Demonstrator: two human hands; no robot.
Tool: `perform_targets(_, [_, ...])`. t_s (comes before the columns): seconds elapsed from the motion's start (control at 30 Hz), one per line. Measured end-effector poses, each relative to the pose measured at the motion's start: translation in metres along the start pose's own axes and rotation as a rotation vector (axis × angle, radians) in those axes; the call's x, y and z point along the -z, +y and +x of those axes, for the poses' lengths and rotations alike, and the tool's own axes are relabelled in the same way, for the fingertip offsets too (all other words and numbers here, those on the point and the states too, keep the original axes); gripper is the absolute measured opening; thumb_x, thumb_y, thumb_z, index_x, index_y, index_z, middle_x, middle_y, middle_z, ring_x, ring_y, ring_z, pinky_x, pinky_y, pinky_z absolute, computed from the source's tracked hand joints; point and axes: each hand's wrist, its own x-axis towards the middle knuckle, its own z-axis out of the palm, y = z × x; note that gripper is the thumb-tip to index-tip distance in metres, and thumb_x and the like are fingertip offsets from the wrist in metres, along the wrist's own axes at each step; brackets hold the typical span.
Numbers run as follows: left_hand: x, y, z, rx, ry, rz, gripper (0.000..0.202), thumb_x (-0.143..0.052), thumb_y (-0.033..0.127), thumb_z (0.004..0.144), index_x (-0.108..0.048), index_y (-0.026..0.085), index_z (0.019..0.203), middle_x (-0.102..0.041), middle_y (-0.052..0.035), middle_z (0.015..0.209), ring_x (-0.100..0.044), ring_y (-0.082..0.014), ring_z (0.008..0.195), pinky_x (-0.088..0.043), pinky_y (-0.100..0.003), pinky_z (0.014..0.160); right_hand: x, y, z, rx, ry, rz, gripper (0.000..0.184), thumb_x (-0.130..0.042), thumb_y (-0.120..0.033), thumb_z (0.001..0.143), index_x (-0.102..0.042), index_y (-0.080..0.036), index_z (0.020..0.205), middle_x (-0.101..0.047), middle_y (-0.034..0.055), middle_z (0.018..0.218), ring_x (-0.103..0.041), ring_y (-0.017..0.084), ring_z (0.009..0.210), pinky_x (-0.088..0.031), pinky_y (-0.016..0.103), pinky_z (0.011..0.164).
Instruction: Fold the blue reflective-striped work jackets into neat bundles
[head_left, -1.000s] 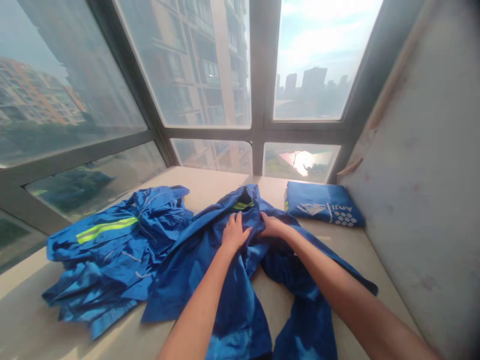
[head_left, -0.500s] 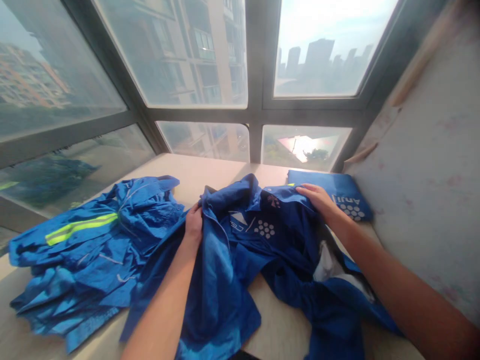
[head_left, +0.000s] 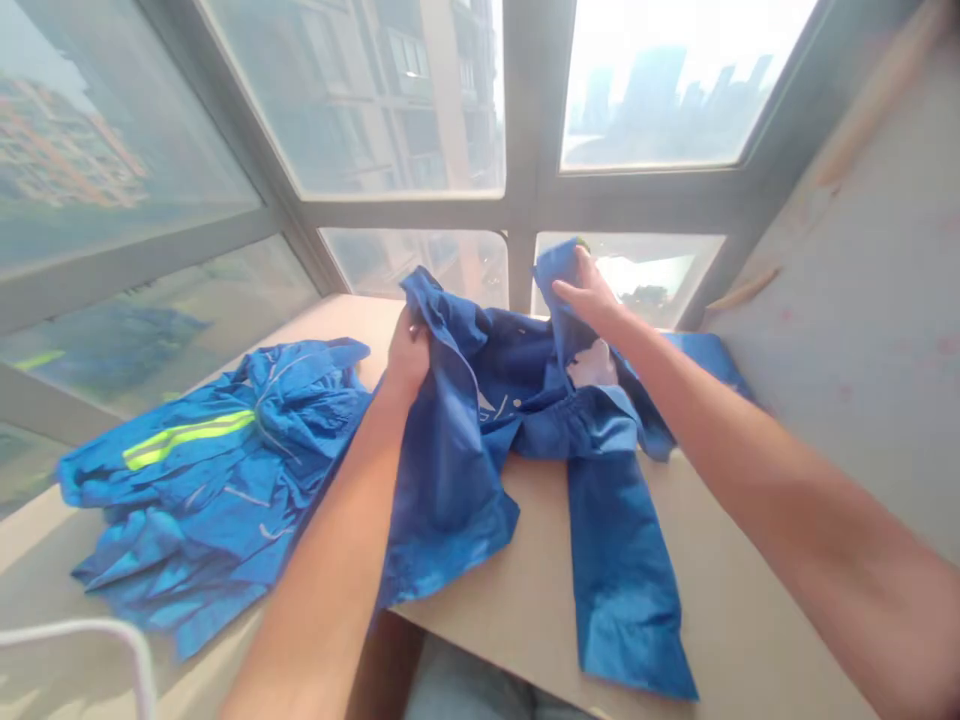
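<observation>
Head view: left hand (head_left: 409, 350) and right hand (head_left: 589, 292) each clutch the blue jacket (head_left: 480, 420), lifted above the counter (head_left: 540, 600)

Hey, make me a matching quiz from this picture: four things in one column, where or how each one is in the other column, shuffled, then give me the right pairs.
Column one
1. left hand
2. right hand
3. heap of blue clothes
4. folded blue garment

Column two
A. partly hidden behind the right forearm
B. grips the blue jacket on the side nearer the heap
C. lies crumpled, showing a yellow-green stripe
D. holds the jacket's other side, raised higher

Pairs: 1-B, 2-D, 3-C, 4-A
</observation>
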Motion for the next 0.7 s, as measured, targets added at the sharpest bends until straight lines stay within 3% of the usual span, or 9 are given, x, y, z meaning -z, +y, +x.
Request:
perform_targets(0.1, [-0.013,-0.009,-0.008,-0.055,-0.199,0.265,0.043,-0.066,0.02,0.081,-0.061,0.013,0.123,-0.066,-0.013,0.122,-0.06,-0.0258,0.116,-0.042,-0.043,0.108,-0.021,0.005,-0.021,-0.027,-0.189,-0.149,0.061,-0.069,-0.034,0.074,-0.056,-0.017,0.131,-0.056,0.0136,0.138,-0.047,0.031,0.132,-0.035,0.049,0.114])
perform_targets(0.17, [-0.013,-0.019,-0.037,-0.121,-0.316,0.469,0.042,-0.064,0.02,0.082,-0.062,0.013,0.123,-0.062,-0.0157,0.129,-0.053,-0.0293,0.126,-0.035,-0.046,0.114,-0.019,0.015,-0.048,0.028,-0.204,-0.206,0.058,-0.066,-0.03,0.075,-0.058,-0.018,0.13,-0.058,0.0134,0.137,-0.05,0.03,0.13,-0.035,0.049,0.114])
perform_targets(0.23, [-0.007,-0.03,-0.084,-0.17,-0.399,0.576,0.041,-0.06,0.028,0.088,-0.06,0.014,0.126,-0.058,-0.0161,0.135,-0.05,-0.0292,0.13,-0.035,-0.045,0.115,-0.009,0.031,-0.083,0.032,-0.185,-0.23,0.052,-0.063,-0.03,0.077,-0.06,-0.018,0.127,-0.061,0.0129,0.132,-0.056,0.029,0.123,-0.04,0.047,0.111])
perform_targets(0.37, [0.004,-0.042,-0.19,-0.202,-0.589,0.706,0.049,-0.06,0.043,0.09,-0.056,0.02,0.134,-0.053,-0.0135,0.143,-0.048,-0.0294,0.132,-0.037,-0.045,0.111,0.019,0.061,-0.158,-0.168,-0.082,-0.239,0.042,-0.059,-0.038,0.082,-0.064,-0.018,0.118,-0.068,0.0126,0.118,-0.065,0.027,0.103,-0.051,0.045,0.095])
perform_targets(0.47, [0.001,-0.043,-0.241,-0.236,-0.696,0.793,0.056,-0.067,0.045,0.085,-0.055,0.022,0.136,-0.052,-0.0126,0.145,-0.045,-0.0318,0.133,-0.035,-0.049,0.111,0.03,0.069,-0.206,-0.279,-0.018,-0.219,0.047,-0.06,-0.046,0.082,-0.063,-0.017,0.119,-0.071,0.0126,0.109,-0.066,0.026,0.094,-0.053,0.042,0.088])
perform_targets(0.6, [-0.014,-0.043,-0.253,-0.304,-0.67,0.925,0.05,-0.054,0.02,0.091,-0.05,0.019,0.141,-0.056,-0.0126,0.139,-0.049,-0.0285,0.128,-0.036,-0.048,0.108,0.036,0.065,-0.267,-0.371,-0.09,-0.234,0.052,-0.055,-0.052,0.084,-0.061,-0.015,0.121,-0.072,0.0097,0.095,-0.068,0.025,0.088,-0.053,0.041,0.086])
perform_targets(0.7, [-0.025,-0.048,-0.246,-0.311,-0.631,0.989,0.05,-0.047,0.004,0.087,-0.057,0.017,0.134,-0.06,-0.0142,0.133,-0.055,-0.0269,0.119,-0.042,-0.043,0.1,0.044,0.061,-0.321,-0.362,-0.019,-0.398,0.059,-0.055,-0.055,0.083,-0.059,-0.014,0.125,-0.068,0.0157,0.112,-0.064,0.03,0.105,-0.048,0.045,0.097])
